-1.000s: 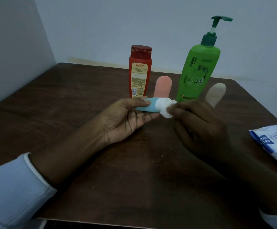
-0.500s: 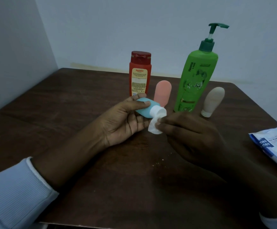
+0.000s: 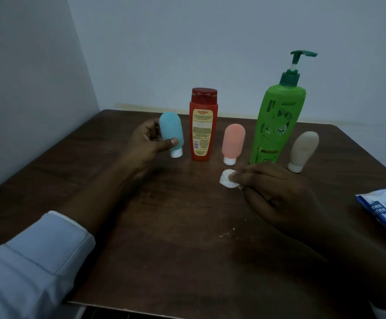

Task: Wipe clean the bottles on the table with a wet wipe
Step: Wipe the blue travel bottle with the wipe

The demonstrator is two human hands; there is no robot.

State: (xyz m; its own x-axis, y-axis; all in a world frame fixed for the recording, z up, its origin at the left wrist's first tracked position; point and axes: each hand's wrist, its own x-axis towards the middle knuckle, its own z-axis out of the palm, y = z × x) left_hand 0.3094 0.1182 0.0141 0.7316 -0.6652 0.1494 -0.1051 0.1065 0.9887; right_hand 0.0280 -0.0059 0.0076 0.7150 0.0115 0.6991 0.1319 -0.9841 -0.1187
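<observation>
My left hand (image 3: pixel 148 141) holds a small blue squeeze bottle (image 3: pixel 171 132) upright on its white cap at the left end of the row, thumb across its front. To its right stand a red bottle (image 3: pixel 203 125), a pink squeeze bottle (image 3: pixel 233 140), a tall green pump bottle (image 3: pixel 277 120) and a beige squeeze bottle (image 3: pixel 303 150). My right hand (image 3: pixel 277 194) rests on the table in front of the green bottle and pinches a crumpled white wet wipe (image 3: pixel 227 182).
The brown table (image 3: pixel 164 238) sits in a corner, with walls behind and to the left. A blue and white wet wipe pack (image 3: pixel 385 210) lies at the right edge. A few white crumbs (image 3: pixel 227 233) lie near the middle.
My left hand carried the blue bottle away from the wipe and stood it cap down left of the red bottle. My right hand with the wipe drew back and lowered to the table.
</observation>
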